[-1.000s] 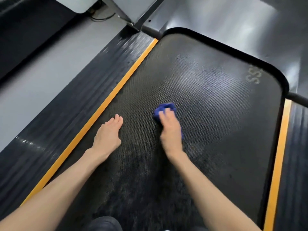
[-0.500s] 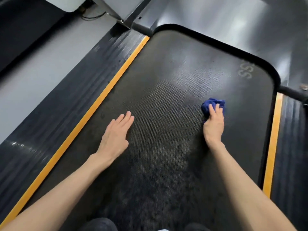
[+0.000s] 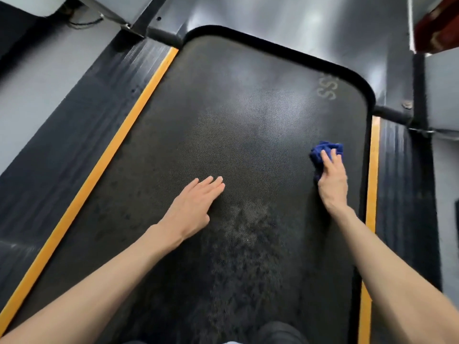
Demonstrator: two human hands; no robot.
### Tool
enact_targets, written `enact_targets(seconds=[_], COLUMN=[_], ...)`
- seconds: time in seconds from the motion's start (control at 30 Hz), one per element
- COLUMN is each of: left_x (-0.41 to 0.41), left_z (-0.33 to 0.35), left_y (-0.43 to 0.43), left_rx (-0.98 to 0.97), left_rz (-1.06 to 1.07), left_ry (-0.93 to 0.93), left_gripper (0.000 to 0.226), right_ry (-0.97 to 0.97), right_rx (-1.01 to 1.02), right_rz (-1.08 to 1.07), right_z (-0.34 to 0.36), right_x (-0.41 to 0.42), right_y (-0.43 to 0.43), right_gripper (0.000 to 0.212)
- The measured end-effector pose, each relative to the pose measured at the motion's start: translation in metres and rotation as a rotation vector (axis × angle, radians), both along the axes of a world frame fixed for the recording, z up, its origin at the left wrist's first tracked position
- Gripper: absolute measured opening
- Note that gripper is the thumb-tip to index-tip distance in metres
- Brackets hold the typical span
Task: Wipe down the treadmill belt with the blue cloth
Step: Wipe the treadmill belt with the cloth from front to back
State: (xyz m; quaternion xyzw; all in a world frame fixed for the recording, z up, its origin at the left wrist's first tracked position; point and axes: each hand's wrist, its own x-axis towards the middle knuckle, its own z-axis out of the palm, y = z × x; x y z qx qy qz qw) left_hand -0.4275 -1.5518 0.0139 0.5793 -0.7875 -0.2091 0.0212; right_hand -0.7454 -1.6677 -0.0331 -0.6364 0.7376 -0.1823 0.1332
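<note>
Crumpled blue cloth [image 3: 325, 150] under right hand [image 3: 332, 181] grip, straight fingers pressing; bunch pokes past fingertips up black textured treadmill belt [image 3: 236, 125]. Left hand [image 3: 195, 209] flat, fingers straight.

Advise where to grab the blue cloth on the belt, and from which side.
Probably the bunched top of the cloth, coming from above and the near side. It sits as a loose wad on the belt, close to the right yellow stripe, so coming in from the right looks cramped. The right hand presses it that way, fingers laid over the top.
</note>
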Motion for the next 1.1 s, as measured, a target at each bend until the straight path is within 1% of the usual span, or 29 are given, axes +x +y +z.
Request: enact_targets(seconds=[0.07, 0.1, 0.17, 0.23, 0.27, 0.3, 0.33, 0.43, 0.5, 0.6, 0.67, 0.77, 0.87, 0.9, 0.97, 1.03, 1.1], left_x=[-0.013, -0.021, -0.037, -0.050, -0.054, -0.057, -0.057, -0.054, -0.055, -0.064, -0.071, -0.076, -0.077, -0.078, -0.083, -0.092, -0.099], left_z=[0.000, 0.000, 0.000, -0.001, -0.001, -0.001, -0.001, 0.004, 0.007, 0.011, 0.012, 0.011, 0.007, 0.006, 0.005, 0.007, 0.003], left_y=[-0.007, -0.011, -0.018, -0.021, -0.021, -0.021, -0.021, -0.027, -0.033, -0.034, -0.031, -0.023, -0.015, -0.014, -0.015, -0.015, -0.016], left_rx=[-0.003, -0.007, -0.013, -0.006, 0.017, 0.046, 0.070, 0.099, 0.091, 0.053, 0.035, 0.066, 0.089, 0.092, 0.074, 0.077, 0.073], left_rz=[-0.029, -0.030, -0.021, -0.022, -0.029, -0.039, -0.045, -0.034, -0.022, 0.001, 0.017, 0.033, 0.041, 0.037, 0.036, 0.043, 0.058], left_ry=[-0.012, -0.006, -0.002, -0.052, -0.091, -0.127, -0.155, -0.171, -0.172, -0.196, -0.215, -0.229, -0.220, -0.235, -0.269, -0.312, -0.360], left_gripper=[0.080, 0.080, 0.078, 0.073, 0.071, 0.070, 0.070, 0.068, 0.061, 0.048, 0.044, 0.052, 0.066, 0.070, 0.071, 0.066, 0.067], right_ry=[0.028, 0.024, 0.006, 0.023, 0.063, 0.104, 0.120, 0.090, 0.077, 0.085, 0.082, 0.097, 0.148, 0.154, 0.109, 0.047, -0.001], right_rx=[-0.055, -0.080, -0.112, -0.103, -0.105, -0.116, -0.110, -0.034, 0.036, 0.135, 0.163, 0.281, 0.442, 0.465, 0.419, 0.346, 0.215], right_rz=[-0.030, 0.010, 0.252, 0.520, 0.602, 0.630, 0.592, 0.251, 0.120, 0.082, 0.051, 0.076, 0.124, 0.140, 0.140, 0.098, 0.079], right_z=[-0.002, -0.005, -0.013, -0.016, -0.015, -0.013, -0.012, -0.003, 0.009, 0.019, 0.026, 0.035, 0.043, 0.044, 0.039, 0.036, 0.028], right_x=[0.017, 0.033, 0.066, 0.084, 0.082, 0.073, 0.058, 0.002, -0.022, -0.025, -0.017, -0.013, -0.018, -0.019, -0.018, -0.010, -0.008], right_y=[0.001, 0.005, 0.025, 0.048, 0.054, 0.056, 0.053, 0.037, 0.023, 0.010, 0.017, 0.059, 0.107, 0.115, 0.118, 0.120, 0.127], right_gripper=[0.054, 0.054, 0.057, 0.059, 0.060, 0.061, 0.061, 0.067, 0.066, 0.063, 0.063, 0.065, 0.068, 0.070, 0.070, 0.069, 0.069])
